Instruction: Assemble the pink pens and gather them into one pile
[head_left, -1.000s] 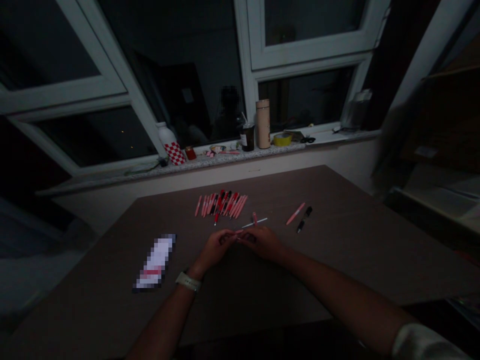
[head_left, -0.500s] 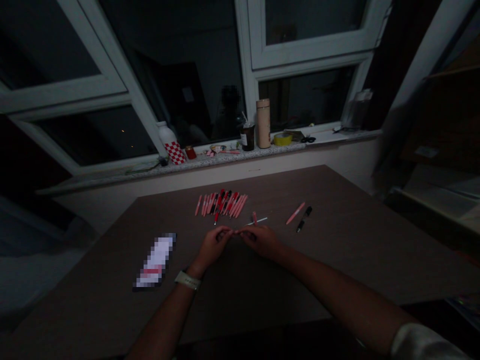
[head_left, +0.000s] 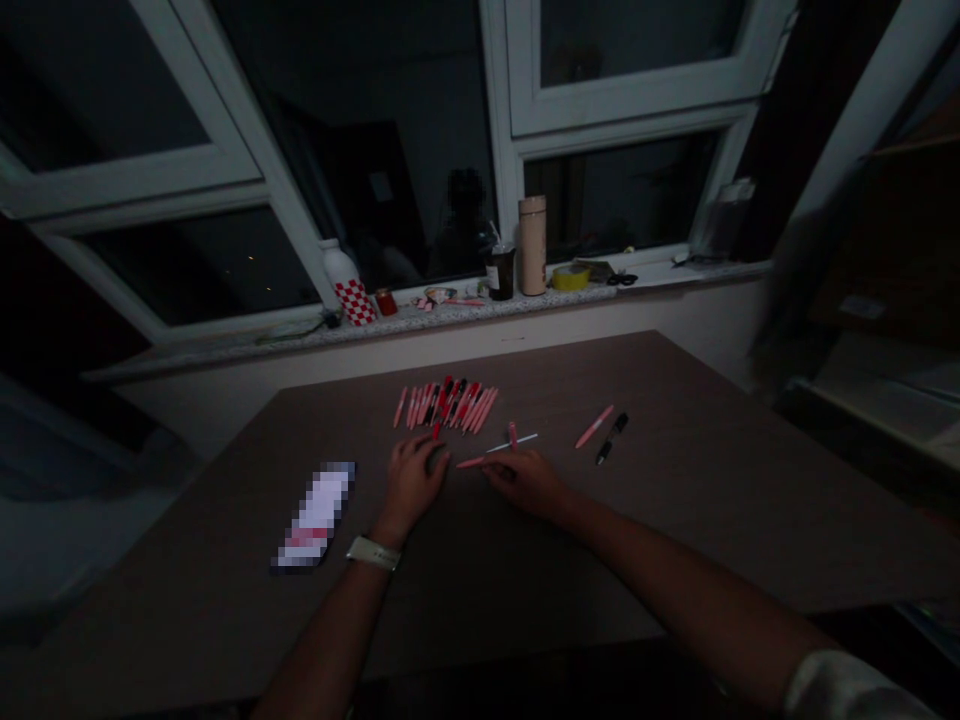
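Note:
My right hand pinches one end of a pink pen part, which points left over the table. My left hand is apart from it, with thumb and fingers spread and nothing visible in them. Its fingertips are close to a red pen that juts out from a row of pink, red and black pens. Just beyond my right hand lies a thin pale refill, with a short pink pen piece across it. The dim light blurs small details.
To the right lie a pink pen and a black pen. A phone with a blurred screen rests on the table at left. The windowsill holds a checkered bottle, a cup, a tumbler and yellow tape.
My left hand has let go of the pink pen part, moved left and spread its fingers near the red pen. My right hand still holds the part. The view has shifted slightly.

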